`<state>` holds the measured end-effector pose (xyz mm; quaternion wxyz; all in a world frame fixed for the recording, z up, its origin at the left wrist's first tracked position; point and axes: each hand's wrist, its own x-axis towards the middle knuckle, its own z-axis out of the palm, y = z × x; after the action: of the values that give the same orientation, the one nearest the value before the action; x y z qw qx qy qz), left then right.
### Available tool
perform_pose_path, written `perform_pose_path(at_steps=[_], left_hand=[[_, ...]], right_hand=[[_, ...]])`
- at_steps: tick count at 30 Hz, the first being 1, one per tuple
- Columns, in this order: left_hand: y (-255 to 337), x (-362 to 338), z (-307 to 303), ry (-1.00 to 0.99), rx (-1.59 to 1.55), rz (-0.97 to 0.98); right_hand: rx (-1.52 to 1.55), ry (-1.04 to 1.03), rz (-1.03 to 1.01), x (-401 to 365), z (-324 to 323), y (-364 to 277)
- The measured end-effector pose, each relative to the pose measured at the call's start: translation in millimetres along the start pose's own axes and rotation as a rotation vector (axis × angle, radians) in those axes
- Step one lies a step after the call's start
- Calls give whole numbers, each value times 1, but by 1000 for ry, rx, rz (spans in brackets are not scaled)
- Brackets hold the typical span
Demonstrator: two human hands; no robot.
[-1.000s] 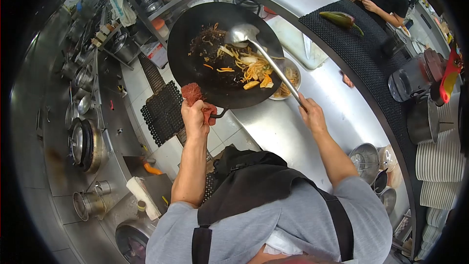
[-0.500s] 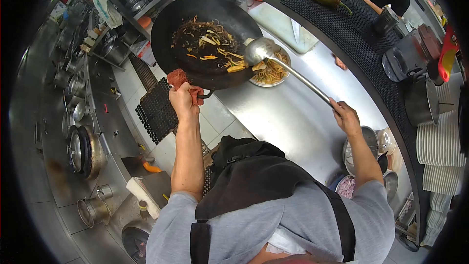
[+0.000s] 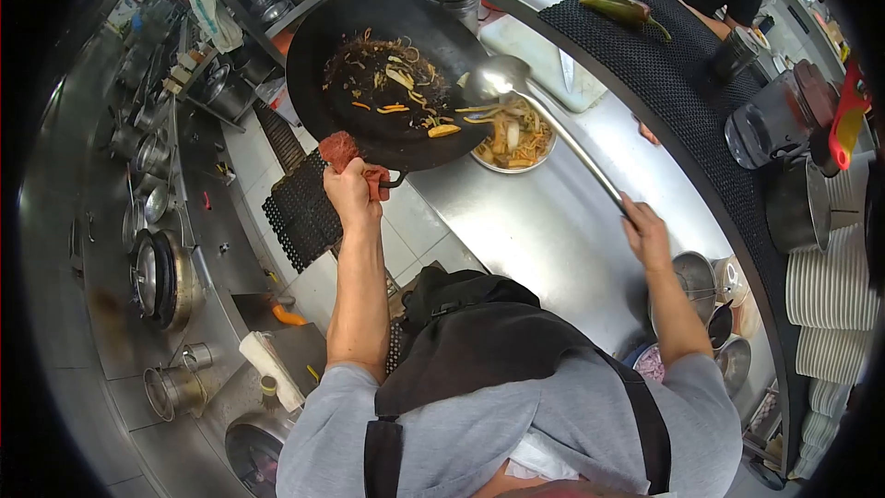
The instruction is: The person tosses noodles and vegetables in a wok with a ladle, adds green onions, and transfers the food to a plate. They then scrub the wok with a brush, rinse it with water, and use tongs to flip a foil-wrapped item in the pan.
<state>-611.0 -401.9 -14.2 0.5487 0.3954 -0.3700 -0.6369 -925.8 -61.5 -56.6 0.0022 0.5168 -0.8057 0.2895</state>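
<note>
two hands work over the plate of noodles (image 3: 513, 140): left hand (image 3: 351, 192) clamps a red cloth (image 3: 339, 148) on the wok (image 3: 383, 74) handle, wok tilted above the plate; right hand (image 3: 645, 232) grips the ladle (image 3: 498, 81).

A: Wok (image 3: 369, 83)?
B: You're holding it tilted, black, its rim hanging over the bowl (image 3: 516, 140), noodle and veg bits sticking inside, red cloth (image 3: 343, 149) wrapping the handle.
A: Ladle (image 3: 495, 81)?
B: You're gripping its long steel handle, scoop hovering at the wok's rim, just above the noodle-filled bowl.
</note>
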Motion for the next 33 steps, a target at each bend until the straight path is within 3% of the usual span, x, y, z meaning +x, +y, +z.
perform_pose_path(at_steps=[5, 9, 15, 24, 30, 33], left_hand=[[4, -5, -1, 23, -98, 9], [12, -7, -4, 18, -154, -10], [12, 5, -5, -14, -94, -34], [15, 9, -8, 2, 49, -68], [10, 8, -4, 38, -93, 54], [13, 9, -11, -19, -47, -1]], right_hand=[[172, 22, 23, 55, 78, -62], [191, -30, -26, 69, 96, -85], [102, -170, -35, 14, 53, -39], [-118, -114, -32, -8, -58, 4], [-71, -8, -56, -6, -29, -15], [58, -22, -95, 16, 16, -44]])
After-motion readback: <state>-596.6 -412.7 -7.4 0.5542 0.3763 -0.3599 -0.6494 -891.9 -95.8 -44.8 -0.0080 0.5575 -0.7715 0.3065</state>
